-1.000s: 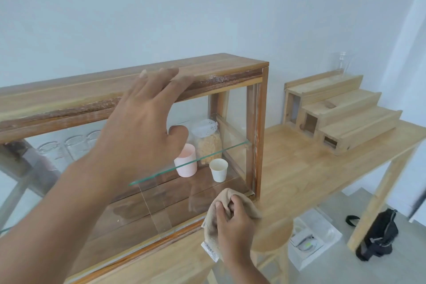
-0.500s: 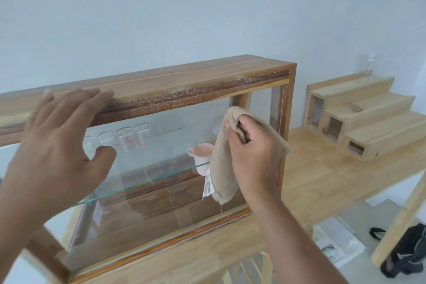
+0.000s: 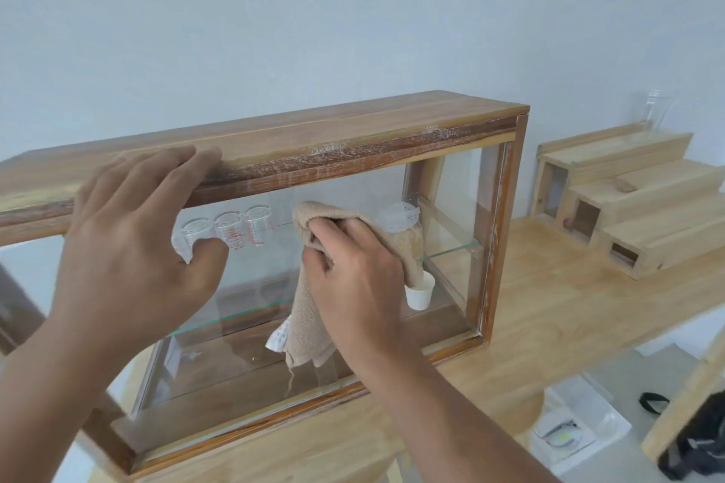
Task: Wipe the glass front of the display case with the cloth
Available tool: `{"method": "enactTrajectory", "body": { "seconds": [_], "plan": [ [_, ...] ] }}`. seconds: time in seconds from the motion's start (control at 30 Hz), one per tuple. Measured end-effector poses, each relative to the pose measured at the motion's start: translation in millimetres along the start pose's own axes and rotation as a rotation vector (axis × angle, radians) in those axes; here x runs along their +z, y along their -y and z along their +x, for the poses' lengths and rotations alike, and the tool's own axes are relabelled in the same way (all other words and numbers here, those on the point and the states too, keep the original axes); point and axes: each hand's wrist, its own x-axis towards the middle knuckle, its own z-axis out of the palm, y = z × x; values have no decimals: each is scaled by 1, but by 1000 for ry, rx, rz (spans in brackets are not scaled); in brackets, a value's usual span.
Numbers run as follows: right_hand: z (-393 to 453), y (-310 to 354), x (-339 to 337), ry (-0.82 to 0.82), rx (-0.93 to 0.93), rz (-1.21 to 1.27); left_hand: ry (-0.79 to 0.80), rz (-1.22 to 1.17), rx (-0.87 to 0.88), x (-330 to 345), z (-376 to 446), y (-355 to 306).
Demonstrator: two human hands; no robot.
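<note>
A wooden display case with a glass front stands on a light wooden table. My right hand presses a beige cloth against the middle of the glass; the cloth hangs below my fingers with a white tag showing. My left hand rests flat on the case's top front edge, fingers over the wood, thumb against the glass. Inside the case are clear measuring cups, a small white cup and a bag partly hidden by my right hand.
A stepped wooden riser sits on the table to the right of the case, with a clear glass bottle behind it. Below the table lie a plastic box and a black bag. A framed picture hangs top right.
My right hand with the cloth rose from the lower right corner of the glass, then slid left and slightly down to the middle. My left hand shifted along the top edge.
</note>
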Motion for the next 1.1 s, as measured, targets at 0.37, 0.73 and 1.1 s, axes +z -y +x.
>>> {"method": "enactTrajectory", "body": {
  "seconds": [0.37, 0.73, 1.1],
  "plan": [
    [53, -79, -64, 54, 221, 150, -18, 4, 27, 2, -1, 6],
    [39, -103, -62, -195, 310, 119, -41, 25, -43, 2, 0, -11],
    [-59, -55, 11, -31, 81, -21, -33, 8, -65, 1, -1, -13]
  ]
}}
